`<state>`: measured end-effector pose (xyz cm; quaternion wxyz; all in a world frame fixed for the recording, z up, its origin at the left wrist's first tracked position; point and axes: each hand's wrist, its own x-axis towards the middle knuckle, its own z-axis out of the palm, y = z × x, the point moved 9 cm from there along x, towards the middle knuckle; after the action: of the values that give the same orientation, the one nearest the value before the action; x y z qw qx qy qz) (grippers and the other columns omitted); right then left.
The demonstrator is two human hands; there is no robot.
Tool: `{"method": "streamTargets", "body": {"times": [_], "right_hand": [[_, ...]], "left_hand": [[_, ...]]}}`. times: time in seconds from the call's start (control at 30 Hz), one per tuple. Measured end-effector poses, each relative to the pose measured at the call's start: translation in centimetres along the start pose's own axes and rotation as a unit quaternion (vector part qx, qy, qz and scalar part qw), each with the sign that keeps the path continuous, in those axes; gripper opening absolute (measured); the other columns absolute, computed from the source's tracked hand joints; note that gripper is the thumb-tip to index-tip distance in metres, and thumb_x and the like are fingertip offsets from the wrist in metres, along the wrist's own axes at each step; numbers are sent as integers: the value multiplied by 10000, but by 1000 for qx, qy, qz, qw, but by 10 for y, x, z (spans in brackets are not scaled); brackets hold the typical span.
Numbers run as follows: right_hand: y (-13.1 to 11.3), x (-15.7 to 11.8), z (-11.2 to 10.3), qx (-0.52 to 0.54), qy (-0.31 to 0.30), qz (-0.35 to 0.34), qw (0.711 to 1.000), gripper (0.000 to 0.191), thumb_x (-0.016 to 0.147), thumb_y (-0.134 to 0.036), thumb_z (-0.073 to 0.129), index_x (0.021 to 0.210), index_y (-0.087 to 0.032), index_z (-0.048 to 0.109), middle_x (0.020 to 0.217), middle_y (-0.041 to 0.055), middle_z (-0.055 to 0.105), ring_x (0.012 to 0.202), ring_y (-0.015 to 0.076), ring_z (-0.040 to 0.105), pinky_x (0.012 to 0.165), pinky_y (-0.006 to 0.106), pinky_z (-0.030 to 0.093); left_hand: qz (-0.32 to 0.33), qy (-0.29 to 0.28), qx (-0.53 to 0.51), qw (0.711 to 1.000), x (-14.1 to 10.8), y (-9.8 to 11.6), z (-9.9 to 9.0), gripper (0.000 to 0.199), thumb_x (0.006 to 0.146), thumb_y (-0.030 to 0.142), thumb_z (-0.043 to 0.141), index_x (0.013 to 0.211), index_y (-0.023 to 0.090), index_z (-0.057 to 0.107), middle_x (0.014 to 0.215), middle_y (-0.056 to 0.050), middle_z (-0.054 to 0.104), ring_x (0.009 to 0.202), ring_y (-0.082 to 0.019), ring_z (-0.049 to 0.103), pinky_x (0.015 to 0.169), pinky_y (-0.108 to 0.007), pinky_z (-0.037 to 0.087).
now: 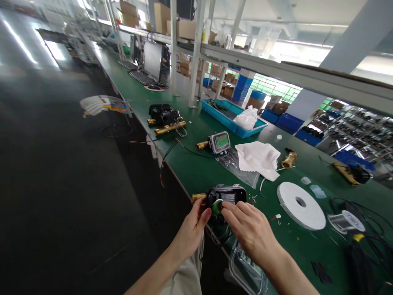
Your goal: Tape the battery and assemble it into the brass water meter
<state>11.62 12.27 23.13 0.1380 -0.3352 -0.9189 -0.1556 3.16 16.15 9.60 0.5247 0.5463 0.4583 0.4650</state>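
Observation:
At the table's front edge is a black open meter housing (231,194) with a brass pipe end (198,198) sticking out to its left. My left hand (193,225) grips the housing's near left side, thumb and fingers closed. A small green round part with a pale rim (217,207) sits at the housing's near side, between my hands. My right hand (247,225) pinches at this green part from the right; its fingertips are partly hidden. Below my right wrist lies a clear plastic cover (248,268) with a circuit board in it, at the table edge.
A white reel (301,205) and a solder spool (346,221) lie to the right. Farther back are a white cloth (258,157), a meter with a green display (220,142), a blue tray (221,116) and black meters on brass pipes (170,128). Loose cables hang over the front edge.

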Motion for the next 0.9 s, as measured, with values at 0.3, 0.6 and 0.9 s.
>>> {"method": "streamTargets", "body": {"times": [0.3,0.6,0.9], "right_hand": [[-1,7,24,35,-74,-3,997,133,900,-125,446,862,-155,570,946,63,660,752,169,535,642,293,421],[17,23,36,85,-135,51,986,146,864,-76,510,763,-177,538,711,-11,599,652,129,484,574,251,335],[32,27,46,46,-115,99,987,92,899,-184,499,871,-201,585,887,18,573,800,151,503,611,246,382]], "left_hand": [[0,0,1,1000,-2,4,1,395,929,436,416,1260,220,427,1236,-52,575,1117,-180,545,991,-320,393],[-2,4,-6,1000,-1,5,0,406,929,425,413,1264,194,422,1263,-76,561,1151,-195,534,1011,-343,394],[4,6,30,1000,-2,6,-2,379,936,408,390,1256,208,426,1230,-75,577,1111,-190,554,986,-356,408]]}}
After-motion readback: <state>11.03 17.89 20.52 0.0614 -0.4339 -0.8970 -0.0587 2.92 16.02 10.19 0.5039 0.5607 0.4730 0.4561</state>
